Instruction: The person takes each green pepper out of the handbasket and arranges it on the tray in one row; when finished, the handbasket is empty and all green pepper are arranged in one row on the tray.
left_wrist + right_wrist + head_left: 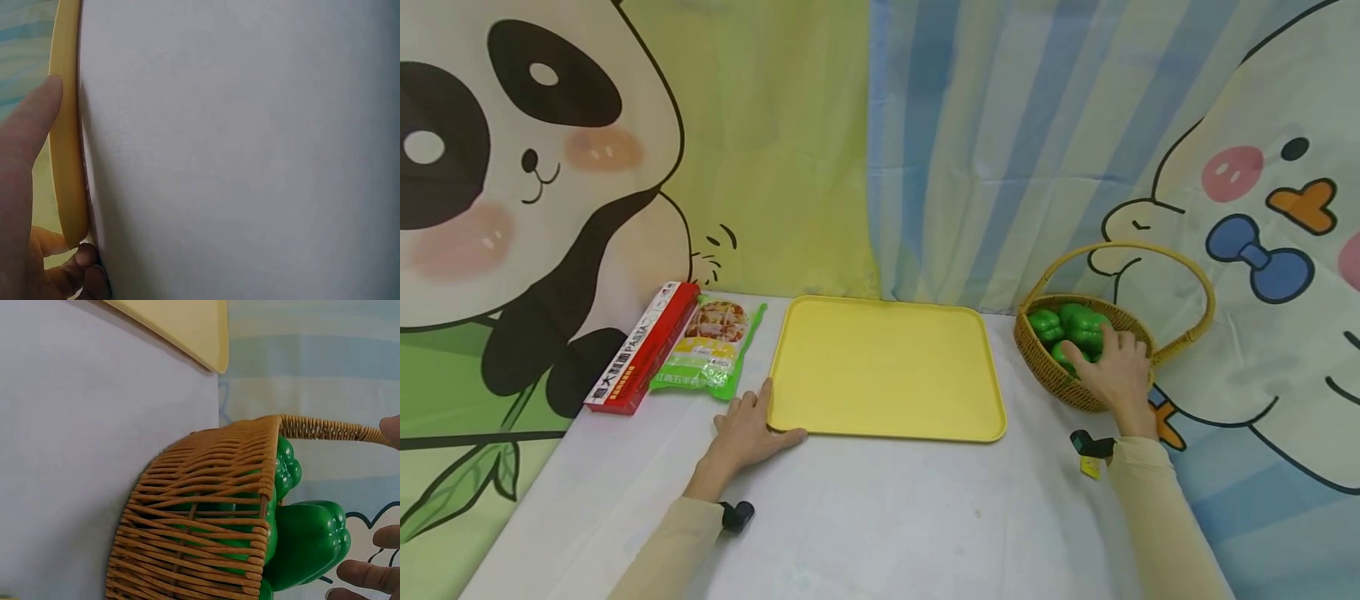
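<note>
My left hand is at the front left corner of a yellow tray, its thumb along the front rim and its fingers by the left side. In the left wrist view the thumb touches the tray's outer wall. Over a wicker basket on the right, my right hand spreads its fingers above green bell peppers. From the right wrist view, the fingers stand apart, beside a bell pepper rising above the basket's rim.
To the left of the tray lie a green and yellow food packet and a red pasta box. The basket's tall handle arches behind my right hand. A cartoon-printed curtain hangs behind the white table.
</note>
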Action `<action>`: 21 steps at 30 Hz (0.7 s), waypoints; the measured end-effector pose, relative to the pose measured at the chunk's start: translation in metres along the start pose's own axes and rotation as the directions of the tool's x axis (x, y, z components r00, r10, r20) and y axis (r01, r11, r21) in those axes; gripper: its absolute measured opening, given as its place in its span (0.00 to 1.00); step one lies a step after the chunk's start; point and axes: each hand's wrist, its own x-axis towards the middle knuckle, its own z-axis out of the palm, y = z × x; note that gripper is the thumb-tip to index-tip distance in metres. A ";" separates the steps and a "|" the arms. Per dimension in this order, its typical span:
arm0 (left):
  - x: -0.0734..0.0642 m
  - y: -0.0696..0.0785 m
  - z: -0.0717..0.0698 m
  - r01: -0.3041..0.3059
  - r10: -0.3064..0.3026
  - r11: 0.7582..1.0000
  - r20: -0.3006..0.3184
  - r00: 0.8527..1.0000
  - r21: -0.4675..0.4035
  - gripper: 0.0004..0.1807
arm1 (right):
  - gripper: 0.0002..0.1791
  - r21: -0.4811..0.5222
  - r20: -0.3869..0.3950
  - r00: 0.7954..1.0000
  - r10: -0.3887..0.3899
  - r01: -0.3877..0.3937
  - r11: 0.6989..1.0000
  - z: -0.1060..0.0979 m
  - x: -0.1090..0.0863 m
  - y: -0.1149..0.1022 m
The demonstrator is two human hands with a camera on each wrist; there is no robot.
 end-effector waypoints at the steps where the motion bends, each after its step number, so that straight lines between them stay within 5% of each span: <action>1: 0.000 0.000 0.000 0.000 0.000 1.000 0.000 1.000 0.001 0.69 | 0.56 -0.003 0.002 1.000 0.004 -0.004 1.000 -0.001 0.002 0.001; 21: 0.000 0.002 -0.001 0.019 -0.019 1.000 0.004 1.000 -0.007 0.68 | 0.60 0.102 0.128 0.983 0.134 -0.147 0.984 -0.002 0.043 0.014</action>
